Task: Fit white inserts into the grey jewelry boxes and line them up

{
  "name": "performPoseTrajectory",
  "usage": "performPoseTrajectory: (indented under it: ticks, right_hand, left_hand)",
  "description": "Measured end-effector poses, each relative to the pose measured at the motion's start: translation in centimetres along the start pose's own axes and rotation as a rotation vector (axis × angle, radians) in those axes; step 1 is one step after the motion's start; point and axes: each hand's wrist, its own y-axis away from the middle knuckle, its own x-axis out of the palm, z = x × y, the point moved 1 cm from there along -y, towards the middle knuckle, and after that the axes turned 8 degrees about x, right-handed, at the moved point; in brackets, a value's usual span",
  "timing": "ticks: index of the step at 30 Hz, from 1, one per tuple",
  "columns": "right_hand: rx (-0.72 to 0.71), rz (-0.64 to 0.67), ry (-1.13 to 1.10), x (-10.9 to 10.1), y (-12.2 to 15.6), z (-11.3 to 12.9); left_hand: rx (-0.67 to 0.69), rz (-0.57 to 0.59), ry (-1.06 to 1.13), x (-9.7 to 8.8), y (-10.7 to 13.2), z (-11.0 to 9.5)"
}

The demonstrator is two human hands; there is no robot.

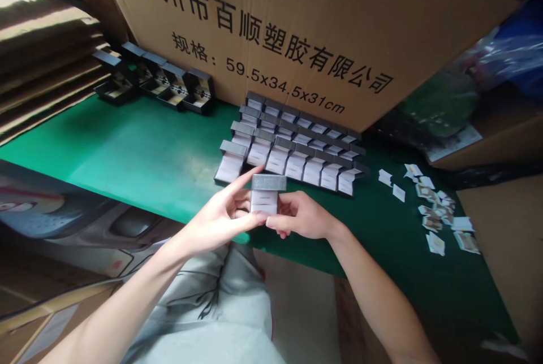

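Between my left hand (220,212) and my right hand (299,216) I hold a small grey gift box (263,194), open, with a white insert showing. Fingers of both hands press its sides, and its lid stands up at the top. Just beyond my fingertips, rows of open grey boxes with white inserts (288,146) stand close together on the green work table (139,149). The nearest box in those rows lies just past my left index fingertip, not touching it. Darker open boxes (156,82) sit farther back at the left.
A large printed cardboard carton (288,30) stands along the table's far side. Small loose white-and-tan cards (432,208) lie scattered at the right. Flat cardboard sheets (42,36) are stacked at the left, and a blue plastic bag (503,47) sits at the upper right.
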Motion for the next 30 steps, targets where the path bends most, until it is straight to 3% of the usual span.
performPoseTrajectory:
  ticks: [10, 19, 30]
  right_hand:
    - [-0.058, 0.006, 0.046, -0.2, -0.2, -0.3]
    - [-0.256, -0.176, -0.008, -0.5, -0.3, -0.3]
    - [-0.227, -0.081, -0.116, -0.6, -0.5, -0.2]
  left_hand:
    - [0.017, 0.059, -0.038, -0.2, -0.2, -0.4]
    - [0.083, 0.028, -0.248, -0.5, -0.2, -0.8]
    - [0.061, -0.015, -0.245, 0.2, -0.2, -1.2]
